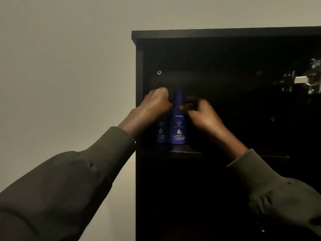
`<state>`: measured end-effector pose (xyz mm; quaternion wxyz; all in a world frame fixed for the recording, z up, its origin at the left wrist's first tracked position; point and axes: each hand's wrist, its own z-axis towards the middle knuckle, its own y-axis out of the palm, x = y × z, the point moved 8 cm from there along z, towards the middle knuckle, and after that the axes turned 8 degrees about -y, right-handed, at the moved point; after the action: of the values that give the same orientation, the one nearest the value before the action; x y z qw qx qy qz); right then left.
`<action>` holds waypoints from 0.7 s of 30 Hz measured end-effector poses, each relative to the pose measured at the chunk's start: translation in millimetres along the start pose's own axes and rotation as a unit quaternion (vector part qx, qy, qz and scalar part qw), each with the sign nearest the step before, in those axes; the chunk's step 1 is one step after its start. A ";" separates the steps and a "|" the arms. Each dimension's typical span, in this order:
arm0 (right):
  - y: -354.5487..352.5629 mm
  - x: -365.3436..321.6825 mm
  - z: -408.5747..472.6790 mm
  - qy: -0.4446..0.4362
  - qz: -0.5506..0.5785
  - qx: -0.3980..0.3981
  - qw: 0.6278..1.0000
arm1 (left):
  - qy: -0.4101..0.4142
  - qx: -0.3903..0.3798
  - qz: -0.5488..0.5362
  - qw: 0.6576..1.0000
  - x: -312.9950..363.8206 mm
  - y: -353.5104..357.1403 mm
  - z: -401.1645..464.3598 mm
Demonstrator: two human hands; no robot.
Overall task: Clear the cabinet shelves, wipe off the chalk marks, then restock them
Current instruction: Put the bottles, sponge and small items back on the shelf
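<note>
Blue lotion bottles stand side by side on the dark cabinet's [224, 33] upper shelf [184, 151]: the Nivea bottle [178, 119] upright, a second bottle [161, 133] touching it at nine o'clock. The left hand [154, 105] curls over the second bottle's top; the right hand [199, 113] pinches the Nivea bottle's neck. Whether this is clearing or restocking cannot be told; no chalk marks show. Glassware [311, 79] glints at three o'clock.
</note>
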<state>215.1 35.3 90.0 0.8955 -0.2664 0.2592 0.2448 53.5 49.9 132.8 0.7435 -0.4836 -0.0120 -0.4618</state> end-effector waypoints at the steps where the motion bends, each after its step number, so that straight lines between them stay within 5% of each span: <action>1: -0.7 2.6 1.0 0.008 -0.004 0.001 1.000 | 0.000 -0.001 0.010 1.000 -0.1 1.0 0.1; 10: -7.1 -3.3 -1.1 -0.011 -0.114 -0.021 0.993 | 0.091 0.072 0.166 0.979 15.6 -5.0 -5.2; 21: -4.2 -11.6 -8.8 -0.051 -0.184 0.035 0.981 | 0.150 0.111 0.215 0.959 16.3 2.8 -1.3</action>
<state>205.9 23.4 92.1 0.9461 -0.2653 0.1679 0.0796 64.2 38.3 137.7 0.8673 -0.3146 0.1524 -0.3543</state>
